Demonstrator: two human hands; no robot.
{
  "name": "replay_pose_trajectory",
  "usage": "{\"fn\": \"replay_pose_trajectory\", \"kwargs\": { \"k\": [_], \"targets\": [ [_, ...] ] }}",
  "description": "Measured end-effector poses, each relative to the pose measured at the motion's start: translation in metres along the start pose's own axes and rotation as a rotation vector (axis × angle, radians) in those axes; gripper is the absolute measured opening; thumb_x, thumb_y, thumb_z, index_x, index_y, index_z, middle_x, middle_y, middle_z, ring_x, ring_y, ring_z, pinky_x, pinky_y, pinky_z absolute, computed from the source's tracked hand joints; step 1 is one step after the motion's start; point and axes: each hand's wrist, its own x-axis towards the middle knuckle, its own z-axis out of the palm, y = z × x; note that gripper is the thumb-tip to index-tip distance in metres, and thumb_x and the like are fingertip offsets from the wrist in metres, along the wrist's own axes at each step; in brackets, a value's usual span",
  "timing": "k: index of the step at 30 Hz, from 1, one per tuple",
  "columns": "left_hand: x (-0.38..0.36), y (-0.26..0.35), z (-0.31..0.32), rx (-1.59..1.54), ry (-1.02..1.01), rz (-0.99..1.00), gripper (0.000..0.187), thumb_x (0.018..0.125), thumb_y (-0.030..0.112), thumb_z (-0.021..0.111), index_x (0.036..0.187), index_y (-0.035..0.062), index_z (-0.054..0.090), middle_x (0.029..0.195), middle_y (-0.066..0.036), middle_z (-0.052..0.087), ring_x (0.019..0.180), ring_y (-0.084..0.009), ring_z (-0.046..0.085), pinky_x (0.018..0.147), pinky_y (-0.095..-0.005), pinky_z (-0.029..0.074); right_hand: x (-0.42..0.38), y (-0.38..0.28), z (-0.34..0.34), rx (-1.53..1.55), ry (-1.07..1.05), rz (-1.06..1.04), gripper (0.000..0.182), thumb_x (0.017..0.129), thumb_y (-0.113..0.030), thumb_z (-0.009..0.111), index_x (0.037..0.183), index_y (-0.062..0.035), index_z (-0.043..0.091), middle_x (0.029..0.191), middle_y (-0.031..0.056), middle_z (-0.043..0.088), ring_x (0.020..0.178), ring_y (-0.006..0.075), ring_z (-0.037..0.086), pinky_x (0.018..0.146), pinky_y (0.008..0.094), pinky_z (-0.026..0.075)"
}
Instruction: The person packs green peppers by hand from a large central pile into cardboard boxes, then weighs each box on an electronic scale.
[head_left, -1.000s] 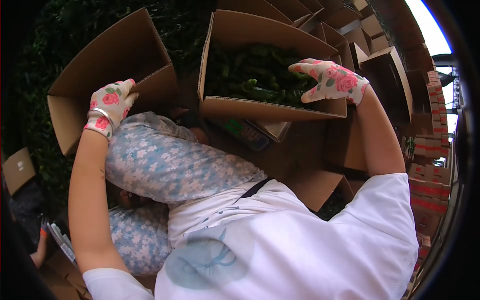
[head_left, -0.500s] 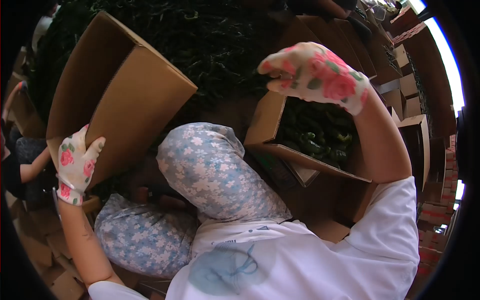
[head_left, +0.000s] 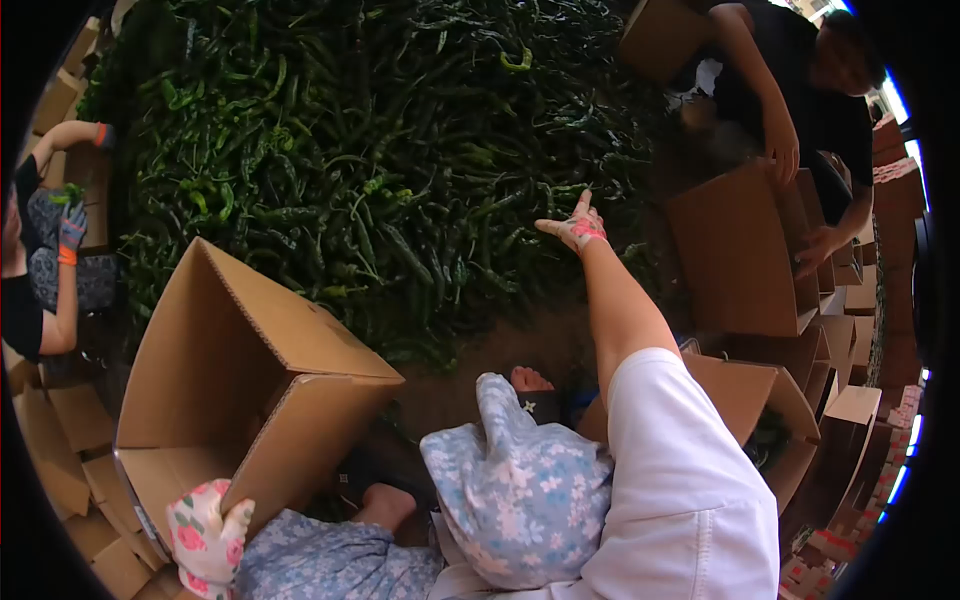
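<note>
In a white glove with pink roses, my left hand (head_left: 205,540) grips the near edge of an open cardboard box (head_left: 330,440). The box is tipped on its side, its mouth facing me and its inside bare. My right hand (head_left: 577,228), gloved the same way, reaches out at arm's length over a broad heap of long green chili peppers (head_left: 400,170). Its fingers are spread, with nothing between them. Behind my right arm stands another cardboard box (head_left: 745,385) with dark green peppers in it.
At right, a person in black (head_left: 810,110) handles an upright cardboard box (head_left: 735,250). On the left, another person's gloved hand (head_left: 72,230) holds green peppers. Flattened and folded cartons (head_left: 60,440) crowd the left edge, and more boxes line the right.
My right hand has swung from above the filled box, forward over the pepper heap. The view has shifted, and the box in my left hand sits lower in it.
</note>
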Motion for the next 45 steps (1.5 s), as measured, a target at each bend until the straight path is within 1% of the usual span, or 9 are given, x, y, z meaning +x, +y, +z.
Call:
{"fn": "replay_pose_trajectory", "kwargs": {
  "k": [7,15,19,23,27,32,33,37,45],
  "targets": [
    [0.059,0.000,-0.019,-0.336,-0.352,-0.036,0.022,0.073,0.022,0.067,0.087,0.0038,0.064,0.072,-0.012,0.060,0.069,-0.0313,0.057,0.065,-0.0412,0.042,-0.034,-0.007,0.030,-0.167,0.032,-0.130,0.085,0.069,-0.036,0.069,0.143,-0.0178,0.030,0.126,0.0164,0.048,0.118,0.0324,0.047,0.096,0.0388,0.041],
    [0.057,0.000,-0.014,-0.092,-0.165,0.244,0.028,0.073,0.024,0.067,0.089,0.0015,0.063,0.072,-0.016,0.061,0.070,-0.0351,0.059,0.063,-0.0438,0.045,-0.052,-0.030,-0.074,-0.359,0.080,-0.405,0.029,0.076,-0.024,0.058,0.102,-0.0107,0.060,0.102,0.0156,0.065,0.100,0.0313,0.061,0.085,0.0395,0.049],
    [0.054,-0.008,-0.014,-0.079,-0.054,0.293,0.036,0.075,0.026,0.065,0.097,-0.0017,0.063,0.082,-0.022,0.063,0.079,-0.0384,0.061,0.071,-0.0438,0.048,-0.142,-0.049,-0.197,-0.329,0.175,-0.593,0.027,0.077,-0.025,0.058,0.100,-0.0104,0.059,0.094,0.0144,0.066,0.092,0.0332,0.062,0.078,0.0409,0.049],
    [0.049,-0.003,-0.015,-0.029,-0.087,0.272,0.038,0.076,0.027,0.065,0.104,0.0005,0.063,0.092,-0.021,0.065,0.088,-0.0358,0.061,0.079,-0.0424,0.048,-0.228,0.018,-0.287,0.213,0.160,-0.876,0.033,0.079,-0.016,0.063,0.111,-0.0111,0.058,0.081,0.0037,0.061,0.075,0.0123,0.057,0.065,0.0279,0.046],
    [0.043,-0.012,0.001,-0.013,-0.008,0.332,0.044,0.076,0.026,0.067,0.108,-0.0033,0.061,0.095,-0.023,0.064,0.092,-0.0372,0.061,0.082,-0.0424,0.048,-0.352,0.125,-0.336,0.490,0.180,-0.731,0.032,0.082,-0.005,0.062,0.114,-0.0062,0.058,0.088,-0.0056,0.057,0.075,0.0056,0.051,0.063,0.0240,0.045],
    [0.045,-0.020,0.014,-0.009,0.013,0.361,0.045,0.078,0.027,0.066,0.110,-0.0041,0.059,0.097,-0.024,0.064,0.093,-0.0379,0.060,0.082,-0.0423,0.048,-0.408,0.250,-0.303,0.258,0.111,-0.681,0.047,0.083,-0.013,0.066,0.128,-0.0078,0.051,0.119,0.0026,0.055,0.104,0.0079,0.051,0.090,0.0214,0.043],
    [0.055,-0.030,0.024,-0.017,0.030,0.367,0.045,0.078,0.027,0.065,0.111,-0.0033,0.059,0.097,-0.023,0.063,0.094,-0.0377,0.060,0.083,-0.0421,0.048,-0.424,0.265,-0.297,-0.106,0.331,-0.487,0.043,0.084,-0.018,0.065,0.125,-0.0068,0.054,0.114,0.0025,0.060,0.096,0.0066,0.055,0.083,0.0204,0.045],
    [0.054,-0.031,0.025,-0.020,0.116,0.447,0.036,0.082,0.021,0.062,0.109,-0.0020,0.059,0.098,-0.022,0.064,0.093,-0.0369,0.060,0.081,-0.0411,0.047,-0.451,0.316,-0.298,0.458,0.529,-0.393,0.030,0.087,-0.022,0.063,0.111,-0.0042,0.062,0.092,-0.0022,0.065,0.085,0.0058,0.058,0.073,0.0189,0.046],
    [0.071,-0.049,0.031,0.005,0.093,0.356,0.045,0.087,0.026,0.060,0.119,-0.0049,0.053,0.113,-0.022,0.059,0.105,-0.0354,0.055,0.091,-0.0386,0.042,-0.468,0.340,-0.242,0.200,0.325,-0.569,0.044,0.079,-0.029,0.072,0.113,-0.0048,0.059,0.094,0.0057,0.062,0.072,0.0115,0.056,0.056,0.0238,0.046]
  ]
}}
